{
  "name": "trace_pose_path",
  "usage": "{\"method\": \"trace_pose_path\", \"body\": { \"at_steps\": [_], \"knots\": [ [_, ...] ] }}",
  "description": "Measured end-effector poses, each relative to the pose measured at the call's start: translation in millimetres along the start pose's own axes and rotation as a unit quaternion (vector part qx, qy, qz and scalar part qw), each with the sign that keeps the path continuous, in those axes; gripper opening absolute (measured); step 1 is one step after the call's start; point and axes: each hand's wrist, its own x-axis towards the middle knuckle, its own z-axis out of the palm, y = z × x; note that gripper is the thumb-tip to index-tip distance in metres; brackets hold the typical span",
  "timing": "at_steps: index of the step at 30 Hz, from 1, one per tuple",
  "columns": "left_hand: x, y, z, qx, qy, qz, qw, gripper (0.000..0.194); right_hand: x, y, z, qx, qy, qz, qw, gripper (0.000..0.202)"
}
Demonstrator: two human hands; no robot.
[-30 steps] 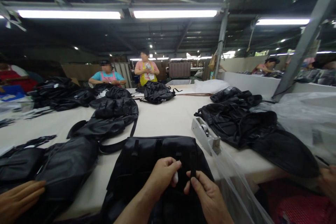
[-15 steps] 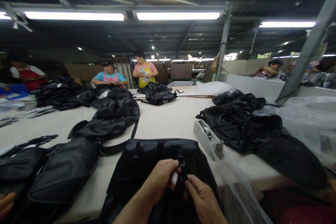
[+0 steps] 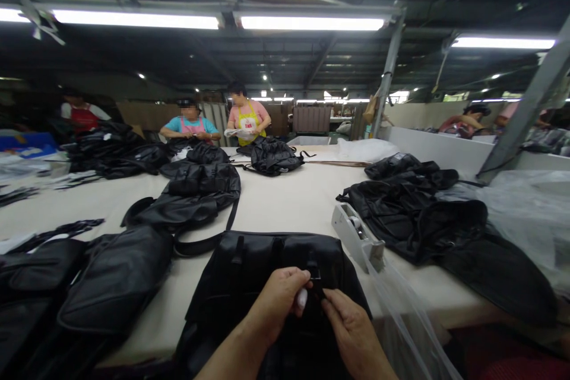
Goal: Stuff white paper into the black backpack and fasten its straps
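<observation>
A black backpack point(image 3: 271, 252) lies on the table in front of me, its flap side up with short straps across it. My left hand point(image 3: 282, 297) is closed, thumb and finger pinching the edge of a square metal buckle point(image 3: 316, 275) on the bag's right strap. A small white item point(image 3: 303, 298) pokes out from its curled fingers; its kind is unclear. Just below the buckle, my right hand point(image 3: 351, 323) pinches a thin black strap point(image 3: 319, 291) between thumb and fingers. The strap's lower end is hidden by the hand and lost against the black bag.
A grey tape dispenser point(image 3: 356, 234) stands right of the bag. More black backpacks lie to the right point(image 3: 414, 208), to the left point(image 3: 118, 279) and farther back point(image 3: 200, 184). Clear plastic point(image 3: 401, 303) hangs over the table's point(image 3: 285, 202) front edge. Several co-workers stand beyond.
The whole view has shifted slightly, so things appear farther right. Both my hands keep their pinches at the buckle and strap. A co-worker in a yellow apron has lowered a pale item.
</observation>
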Motion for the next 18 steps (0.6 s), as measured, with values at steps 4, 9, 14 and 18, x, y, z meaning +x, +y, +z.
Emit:
{"method": "trace_pose_path", "body": {
  "at_steps": [4,9,14,18],
  "knots": [
    [4,-5,0.6,-0.102,0.001,-0.023,0.995,0.034,4,3,3,-0.003,0.033,0.011,0.999,0.038],
    [0,-3,3.7,-0.004,0.007,0.007,1.0,0.031,18,-14,2,0.078,0.051,0.039,0.995,0.03],
    [-21,-8,3.2,0.334,0.08,0.16,0.925,0.019,34,-23,3,0.148,0.159,0.102,0.971,0.039],
    [-29,-17,5.3,0.521,0.112,0.192,0.824,0.007,38,-28,0,0.146,0.12,0.069,0.98,0.029]
  ]
}}
